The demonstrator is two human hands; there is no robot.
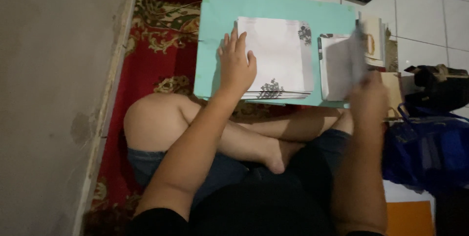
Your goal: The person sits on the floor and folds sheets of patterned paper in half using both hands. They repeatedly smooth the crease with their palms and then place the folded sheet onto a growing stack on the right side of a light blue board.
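Observation:
A low mint-green table stands in front of my crossed legs. On it lies a stack of white sheets with dark floral corners. My left hand rests flat on the left part of that stack, fingers spread. To the right is a second white stack. My right hand grips a blurred sheet held upright over that second stack.
A red patterned carpet covers the floor under me, with a grey wall at left. White floor tiles lie at right, where a dark bag and a blue bag sit. Boxes stand behind the table.

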